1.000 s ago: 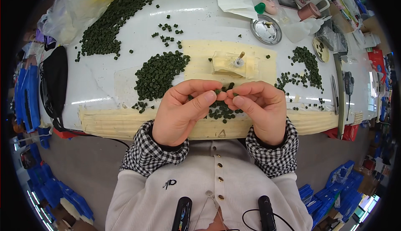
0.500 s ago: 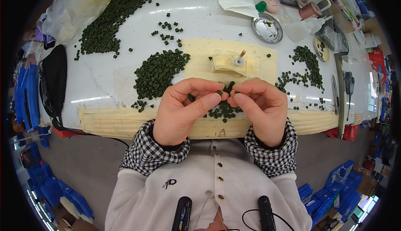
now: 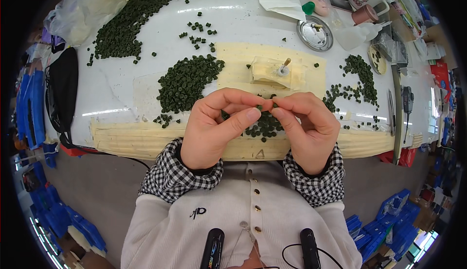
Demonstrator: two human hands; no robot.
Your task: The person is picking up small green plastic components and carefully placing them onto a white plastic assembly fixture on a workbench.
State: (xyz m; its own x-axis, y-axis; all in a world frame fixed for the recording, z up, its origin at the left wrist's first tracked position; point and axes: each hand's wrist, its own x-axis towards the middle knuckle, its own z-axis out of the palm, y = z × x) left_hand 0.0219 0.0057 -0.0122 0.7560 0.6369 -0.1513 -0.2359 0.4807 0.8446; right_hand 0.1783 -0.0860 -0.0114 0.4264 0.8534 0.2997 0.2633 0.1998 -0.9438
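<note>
My left hand (image 3: 214,128) pinches a small dark green round part (image 3: 260,107) between thumb and forefinger. Facing it, my right hand (image 3: 311,128) is closed at the fingertips on another dark green part (image 3: 275,105), close beside the first. Fingers partly cover both pieces. Another green part (image 3: 224,115) shows inside the curled fingers of my left hand. Below the fingertips lies a small pile of green parts (image 3: 266,125), partly hidden by my hands. Just beyond stands a tape-covered block (image 3: 262,76) with a thin upright peg (image 3: 286,64).
Left of my hands is a heap of green parts (image 3: 185,82), with a larger heap (image 3: 131,23) farther back. More parts (image 3: 362,74) lie at right, near a round metal lid (image 3: 315,33) and tweezers (image 3: 391,106). A black cloth item (image 3: 62,91) lies at the left edge.
My fingertips have drawn slightly closer together, and the two pinched green parts are nearer each other. The whole view has shifted a little.
</note>
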